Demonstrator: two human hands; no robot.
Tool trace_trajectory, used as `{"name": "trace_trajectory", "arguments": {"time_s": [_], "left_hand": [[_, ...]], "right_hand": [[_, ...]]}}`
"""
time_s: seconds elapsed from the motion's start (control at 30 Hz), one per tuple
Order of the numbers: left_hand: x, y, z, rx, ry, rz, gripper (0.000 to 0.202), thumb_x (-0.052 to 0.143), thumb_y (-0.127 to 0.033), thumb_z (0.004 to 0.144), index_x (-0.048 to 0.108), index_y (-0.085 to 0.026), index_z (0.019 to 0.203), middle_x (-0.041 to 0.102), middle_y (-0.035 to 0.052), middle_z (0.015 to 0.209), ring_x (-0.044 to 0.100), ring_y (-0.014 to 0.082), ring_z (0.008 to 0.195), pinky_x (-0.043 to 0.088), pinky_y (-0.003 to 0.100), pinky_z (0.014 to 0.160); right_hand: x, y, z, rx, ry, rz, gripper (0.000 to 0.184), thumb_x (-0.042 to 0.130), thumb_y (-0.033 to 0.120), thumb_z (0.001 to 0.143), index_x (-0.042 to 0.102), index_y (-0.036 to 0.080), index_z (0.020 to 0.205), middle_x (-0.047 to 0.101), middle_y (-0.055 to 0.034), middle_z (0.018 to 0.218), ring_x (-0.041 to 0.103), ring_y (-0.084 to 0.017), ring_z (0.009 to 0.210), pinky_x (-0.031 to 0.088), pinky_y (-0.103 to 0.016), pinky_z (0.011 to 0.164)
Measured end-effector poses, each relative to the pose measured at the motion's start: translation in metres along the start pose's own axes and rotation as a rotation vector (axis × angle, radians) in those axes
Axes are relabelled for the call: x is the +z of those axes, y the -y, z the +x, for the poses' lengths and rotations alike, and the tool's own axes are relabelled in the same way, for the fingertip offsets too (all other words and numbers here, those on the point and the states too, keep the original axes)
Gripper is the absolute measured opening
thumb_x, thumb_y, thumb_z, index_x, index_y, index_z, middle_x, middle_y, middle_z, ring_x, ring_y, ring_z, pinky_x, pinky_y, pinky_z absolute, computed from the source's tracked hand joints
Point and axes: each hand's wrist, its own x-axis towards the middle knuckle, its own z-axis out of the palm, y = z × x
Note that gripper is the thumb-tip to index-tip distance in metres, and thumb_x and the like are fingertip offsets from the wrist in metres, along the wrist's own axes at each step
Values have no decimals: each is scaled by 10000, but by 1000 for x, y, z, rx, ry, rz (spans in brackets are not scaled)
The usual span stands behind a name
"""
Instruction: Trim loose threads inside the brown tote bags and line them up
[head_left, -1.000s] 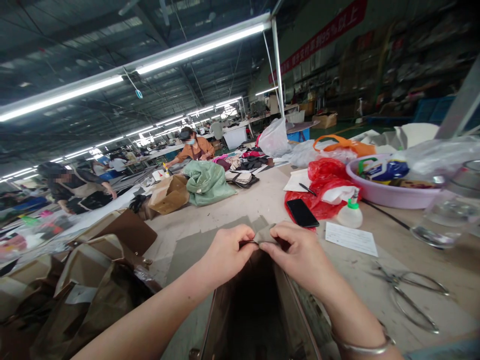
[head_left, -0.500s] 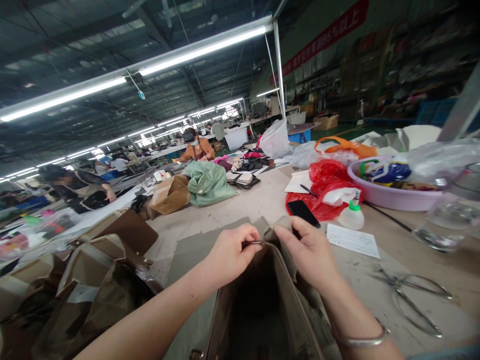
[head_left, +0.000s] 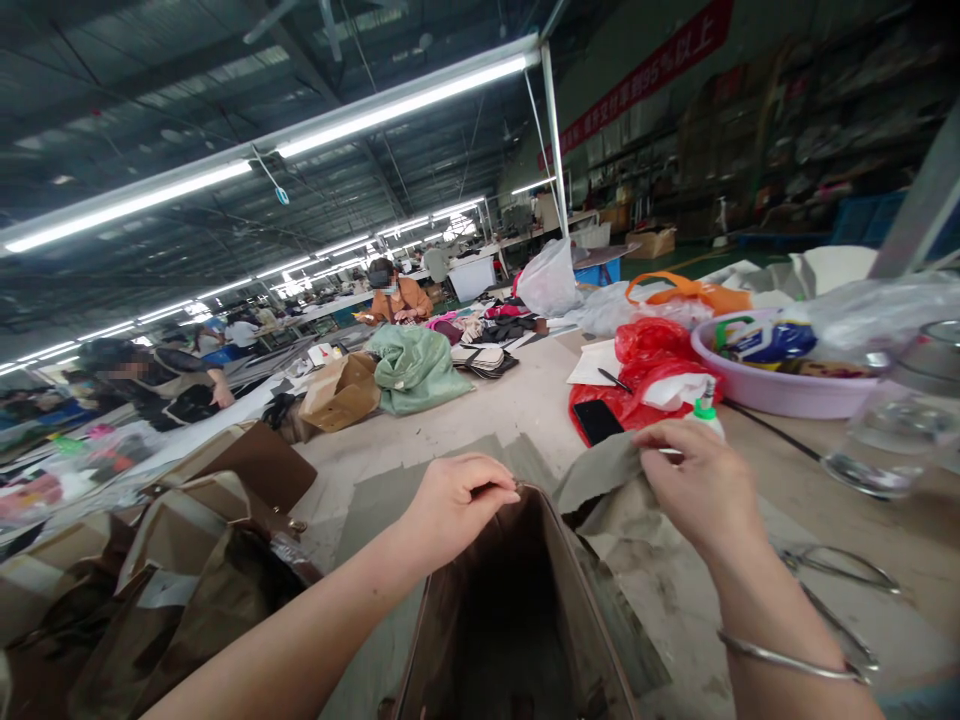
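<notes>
A brown bag (head_left: 581, 590) stands in front of me with its dark mouth facing up. My left hand (head_left: 457, 505) pinches the far end of the bag's rim between thumb and fingers. Off to the right, my right hand (head_left: 694, 480) grips the edge of a grey-green cloth (head_left: 607, 475), which is lifted and hangs down along the bag's right side. Scissors (head_left: 840, 570) lie on the table beyond my right wrist, partly covered by it. A small glue bottle with a green tip (head_left: 705, 408) is mostly behind my right hand.
More brown bags (head_left: 187, 540) are stacked at the left. A phone (head_left: 596, 422) rests on a red plastic bag (head_left: 652, 350), near a lilac basin (head_left: 787, 392) and a clear jar (head_left: 892, 430). Farther back are a green cloth bundle (head_left: 412, 370) and two people.
My right hand has moved right, away from the left hand, pulling the cloth's edge out from the bag's rim. The left hand stays at the rim.
</notes>
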Motion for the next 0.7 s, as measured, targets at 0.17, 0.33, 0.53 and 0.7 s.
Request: {"name": "trace_trajectory", "arguments": {"time_s": [0.17, 0.33, 0.53, 0.7], "left_hand": [[1, 1, 0, -105, 11, 75, 33, 617, -199, 769, 643, -181, 778, 665, -18, 743, 601, 117, 692, 454, 215, 669], [3, 2, 1, -25, -6, -8, 126, 611, -218, 791, 666, -195, 902, 687, 1, 871, 621, 130, 800, 464, 217, 749], [1, -2, 6, 22, 34, 60, 122, 576, -221, 825, 685, -206, 877, 691, -2, 842, 620, 124, 771, 458, 214, 727], [1, -3, 12, 102, 55, 189, 117, 529, -181, 839, 645, -188, 824, 660, -5, 803, 597, 113, 746, 446, 212, 702]], "right_hand": [[-9, 9, 0, 68, -243, 499, 141, 589, 282, 772, 697, 220, 840, 674, -21, 887, 604, -205, 921, 445, -360, 872], [-8, 12, -4, 42, -33, 418, 186, 614, 375, 777, 707, 217, 810, 682, -18, 815, 616, -190, 804, 463, -303, 744], [6, 37, -15, -231, 336, 365, 179, 530, 284, 846, 682, 205, 794, 661, -20, 809, 597, -163, 787, 443, -271, 723], [18, 47, -22, -286, 450, 361, 154, 525, 231, 843, 666, 215, 904, 653, -16, 848, 591, -150, 800, 446, -265, 734]]}}
